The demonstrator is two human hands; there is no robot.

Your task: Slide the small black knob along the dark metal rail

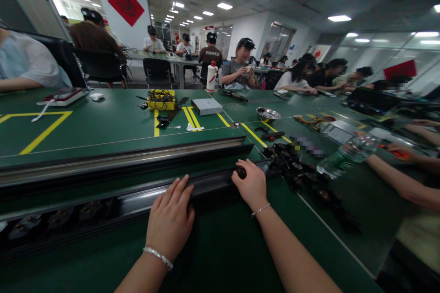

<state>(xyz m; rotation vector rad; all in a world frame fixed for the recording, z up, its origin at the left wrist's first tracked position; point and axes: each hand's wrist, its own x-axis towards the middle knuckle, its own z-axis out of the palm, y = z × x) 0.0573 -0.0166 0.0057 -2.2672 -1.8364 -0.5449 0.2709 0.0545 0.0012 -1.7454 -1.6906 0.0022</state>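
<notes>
A long black channel rail (209, 184) lies across the green table in front of me. Several black parts with small brass-coloured centres (62, 217) sit in its left stretch. My left hand (172, 213) rests on the rail's near edge, fingers stretched out and holding nothing. Near the rail's right end, the thumb and fingers of my right hand (252, 183) close around a small black rounded part (241, 172); its underside is hidden. Just beyond the right hand lies a pile of similar black parts (295, 165).
A second rail (137, 158) lies parallel behind. Farther off are a grey box (206, 106), a metal bowl (268, 114) and a yellow holder with black cable (161, 99). To the right, a water bottle (347, 155) lies near a co-worker's arm (395, 174).
</notes>
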